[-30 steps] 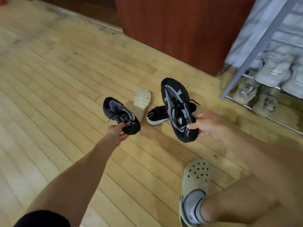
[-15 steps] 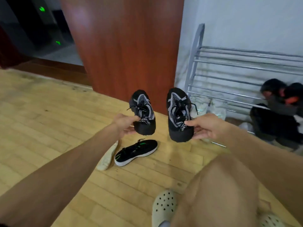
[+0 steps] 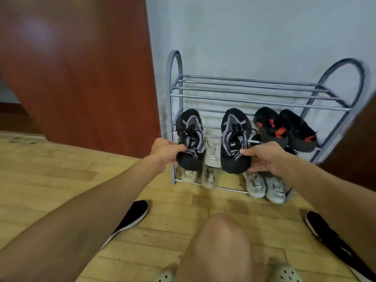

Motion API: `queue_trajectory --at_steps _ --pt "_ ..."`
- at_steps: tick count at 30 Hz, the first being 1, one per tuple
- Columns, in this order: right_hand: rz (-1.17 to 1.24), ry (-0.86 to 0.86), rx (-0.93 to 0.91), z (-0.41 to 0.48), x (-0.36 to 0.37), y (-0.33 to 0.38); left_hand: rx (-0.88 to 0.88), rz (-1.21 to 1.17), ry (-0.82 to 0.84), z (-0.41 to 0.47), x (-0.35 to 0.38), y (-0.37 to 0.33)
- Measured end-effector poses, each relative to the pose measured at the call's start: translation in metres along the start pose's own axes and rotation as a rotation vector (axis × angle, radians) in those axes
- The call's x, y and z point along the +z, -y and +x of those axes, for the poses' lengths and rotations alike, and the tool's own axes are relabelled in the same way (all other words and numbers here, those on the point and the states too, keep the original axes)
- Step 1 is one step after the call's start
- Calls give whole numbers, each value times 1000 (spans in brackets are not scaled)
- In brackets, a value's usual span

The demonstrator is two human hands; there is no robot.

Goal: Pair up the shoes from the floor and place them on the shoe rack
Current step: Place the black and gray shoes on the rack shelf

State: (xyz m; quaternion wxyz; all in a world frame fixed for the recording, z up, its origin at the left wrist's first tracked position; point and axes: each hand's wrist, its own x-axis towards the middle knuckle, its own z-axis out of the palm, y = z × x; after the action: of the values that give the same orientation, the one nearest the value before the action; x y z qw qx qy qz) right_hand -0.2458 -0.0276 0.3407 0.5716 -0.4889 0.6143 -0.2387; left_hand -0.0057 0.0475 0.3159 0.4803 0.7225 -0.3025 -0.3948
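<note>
Shoe rack (image 3: pixel 254 98): shiny chrome-look metal rails, grey matt arched ends. Two held black shoes (image 3: pixel 190 139) (image 3: pixel 234 139): knit mesh cloth, matt, grey woven panels, cord laces. Floor (image 3: pixel 61 180): pale wood strips, worn satin finish, scuffed. Door (image 3: pixel 81 68): reddish wood, smooth, semi-gloss. Wall (image 3: pixel 254 37): matt paint, stained. Clogs (image 3: pixel 289 274): matt perforated foam-like plastic.

The shoe rack's (image 3: pixel 244 98) top rails lie bare. On the middle tier, 2 black-and-red shoes (image 3: pixel 284 129) fill the right end; pale shoes (image 3: pixel 262 185) crowd the bottom tier.
</note>
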Motion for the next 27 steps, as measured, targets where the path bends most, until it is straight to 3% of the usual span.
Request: queue_trajectory --at_steps 16,23,27 --pt "167 46 -46 154 38 43 -2 71 36 161 46 -48" --pt "-336 -46 -204 166 39 37 -53 371 75 167 62 -46" --pt "-425 -22 -190 153 35 37 -81 319 70 154 59 -42"
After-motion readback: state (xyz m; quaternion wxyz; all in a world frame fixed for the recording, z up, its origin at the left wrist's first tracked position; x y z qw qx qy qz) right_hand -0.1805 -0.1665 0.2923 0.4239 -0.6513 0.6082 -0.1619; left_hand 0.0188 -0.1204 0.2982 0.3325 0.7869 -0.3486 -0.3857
